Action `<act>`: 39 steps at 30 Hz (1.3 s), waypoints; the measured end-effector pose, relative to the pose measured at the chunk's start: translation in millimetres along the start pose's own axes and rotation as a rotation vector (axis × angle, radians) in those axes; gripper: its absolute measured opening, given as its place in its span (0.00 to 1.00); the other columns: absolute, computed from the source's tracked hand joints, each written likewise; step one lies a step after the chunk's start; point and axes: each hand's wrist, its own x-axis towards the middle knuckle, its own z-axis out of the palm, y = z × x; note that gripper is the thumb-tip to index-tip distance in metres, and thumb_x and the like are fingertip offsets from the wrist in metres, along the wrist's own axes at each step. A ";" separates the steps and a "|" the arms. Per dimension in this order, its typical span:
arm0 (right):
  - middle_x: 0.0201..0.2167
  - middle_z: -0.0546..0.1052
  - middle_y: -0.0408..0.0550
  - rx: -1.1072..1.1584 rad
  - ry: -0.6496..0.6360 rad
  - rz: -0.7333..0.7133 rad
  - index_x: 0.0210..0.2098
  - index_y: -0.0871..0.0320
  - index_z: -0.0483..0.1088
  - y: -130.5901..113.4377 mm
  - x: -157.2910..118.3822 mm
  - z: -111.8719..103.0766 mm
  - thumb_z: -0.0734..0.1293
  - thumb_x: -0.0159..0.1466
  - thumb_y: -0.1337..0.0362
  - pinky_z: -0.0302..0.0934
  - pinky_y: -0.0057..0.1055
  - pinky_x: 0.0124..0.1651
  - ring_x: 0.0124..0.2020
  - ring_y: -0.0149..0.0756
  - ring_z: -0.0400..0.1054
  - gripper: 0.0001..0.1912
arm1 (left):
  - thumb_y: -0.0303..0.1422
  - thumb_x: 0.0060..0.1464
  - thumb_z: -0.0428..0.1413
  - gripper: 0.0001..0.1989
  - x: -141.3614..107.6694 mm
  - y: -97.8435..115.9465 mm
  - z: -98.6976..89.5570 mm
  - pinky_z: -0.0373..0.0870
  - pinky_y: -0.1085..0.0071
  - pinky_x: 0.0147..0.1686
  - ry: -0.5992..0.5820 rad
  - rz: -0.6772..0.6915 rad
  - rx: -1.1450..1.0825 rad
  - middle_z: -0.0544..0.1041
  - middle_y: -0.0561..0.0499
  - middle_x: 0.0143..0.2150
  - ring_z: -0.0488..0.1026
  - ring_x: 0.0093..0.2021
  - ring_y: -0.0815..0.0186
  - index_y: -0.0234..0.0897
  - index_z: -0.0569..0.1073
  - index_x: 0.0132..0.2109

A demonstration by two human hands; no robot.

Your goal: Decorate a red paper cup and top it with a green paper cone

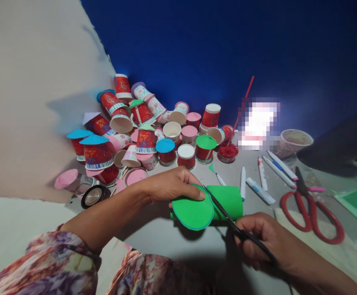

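Observation:
My left hand (181, 186) pinches a green paper (193, 209), its thumb on top of a rounded part edged with a blue line. To the right the green sheet curls into a roll (230, 200). In my right hand (258, 239) are black-handled scissors (227, 215), my fingers closed round the handles. The blades point up and left, lying along the right edge of the rounded part. Whether the blades are fully closed is hard to tell.
Piled paper cups (98, 151) with coloured paper tops fill the back left. Red-handled scissors (312, 217), markers (262, 174), a glue tube (260, 191) and a cup (295, 141) lie right. A red pot (227, 152) holding a stick stands behind.

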 end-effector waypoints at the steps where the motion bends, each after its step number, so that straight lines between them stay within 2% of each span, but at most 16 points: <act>1: 0.16 0.67 0.40 0.000 -0.002 0.000 0.25 0.60 0.71 0.6 0.2 0.0 0.76 0.42 0.28 0.43 0.24 0.21 0.18 0.25 0.55 0.39 | 0.37 0.53 0.63 0.13 0.0 -0.2 -0.2 0.52 0.77 0.15 0.000 0.002 0.000 0.66 0.57 0.17 0.59 0.16 0.75 0.33 0.78 0.26; 9: 0.15 0.67 0.39 -0.005 0.015 0.029 0.24 0.60 0.70 -6.8 -2.1 2.9 0.75 0.38 0.26 0.41 0.23 0.19 0.17 0.23 0.53 0.41 | 0.36 0.53 0.62 0.12 -0.8 0.7 0.3 0.52 0.77 0.15 -0.008 -0.004 -0.001 0.67 0.57 0.17 0.59 0.16 0.75 0.32 0.79 0.28; 13: 0.15 0.67 0.39 -0.003 0.017 0.038 0.24 0.60 0.70 -6.5 -2.8 4.1 0.76 0.40 0.27 0.40 0.23 0.18 0.16 0.22 0.52 0.40 | 0.37 0.53 0.63 0.13 -0.9 0.7 0.3 0.52 0.77 0.16 -0.011 -0.006 -0.003 0.65 0.57 0.17 0.58 0.16 0.75 0.33 0.77 0.25; 20: 0.15 0.66 0.39 -0.004 0.022 0.020 0.24 0.60 0.70 -6.7 -1.8 2.3 0.76 0.40 0.28 0.42 0.23 0.18 0.17 0.24 0.54 0.39 | 0.37 0.53 0.62 0.12 -0.6 2.7 -0.1 0.53 0.77 0.16 -0.012 -0.001 0.015 0.68 0.56 0.18 0.60 0.17 0.75 0.32 0.82 0.29; 31: 0.15 0.65 0.39 -0.014 0.024 0.029 0.24 0.60 0.71 -7.9 -4.0 4.9 0.77 0.40 0.28 0.43 0.23 0.20 0.18 0.24 0.54 0.39 | 0.38 0.51 0.63 0.12 -3.8 6.2 -0.5 0.54 0.77 0.16 0.000 -0.025 0.058 0.74 0.53 0.19 0.61 0.17 0.74 0.32 0.82 0.29; 39: 0.15 0.66 0.39 -0.028 0.029 0.036 0.22 0.59 0.69 -9.1 -5.3 6.4 0.76 0.40 0.28 0.41 0.24 0.19 0.17 0.23 0.53 0.39 | 0.38 0.51 0.63 0.12 -7.0 7.8 -0.5 0.54 0.77 0.16 -0.011 -0.030 0.092 0.74 0.53 0.20 0.61 0.17 0.74 0.32 0.82 0.29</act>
